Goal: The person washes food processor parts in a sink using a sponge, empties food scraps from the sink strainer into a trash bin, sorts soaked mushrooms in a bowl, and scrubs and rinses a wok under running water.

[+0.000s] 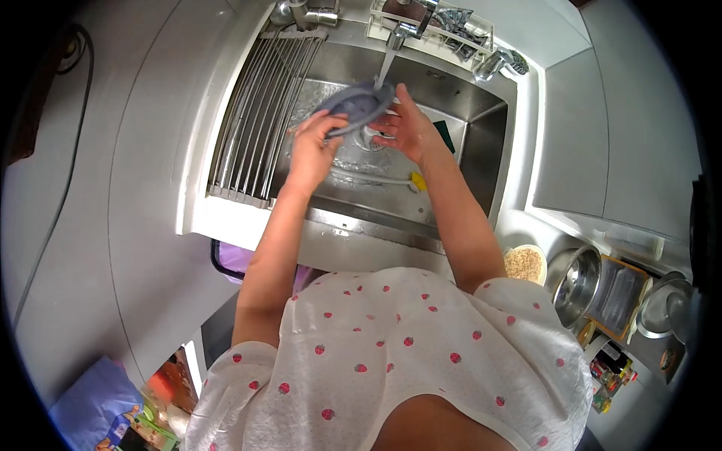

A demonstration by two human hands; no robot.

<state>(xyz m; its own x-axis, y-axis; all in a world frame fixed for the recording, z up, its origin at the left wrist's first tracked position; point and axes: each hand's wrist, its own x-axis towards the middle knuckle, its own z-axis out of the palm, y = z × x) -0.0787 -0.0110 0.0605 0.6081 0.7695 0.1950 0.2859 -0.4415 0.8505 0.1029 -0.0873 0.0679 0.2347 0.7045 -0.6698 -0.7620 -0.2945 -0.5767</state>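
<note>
Bowl (352, 107) under running water (386, 69)
Left hand (312, 146) pinches its rim; right hand (411, 129), fingers loosely spread, is beside it, contact unclear.

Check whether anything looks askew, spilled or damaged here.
Nothing stands out. The grey bowl is tilted, but the left hand holds it under running water; wetness in the sink fits that. No damage is visible.

The left hand (314, 144) holds a grey bowl (358, 104) under running water (386, 68), the right hand (411, 129) close beside it.
</note>
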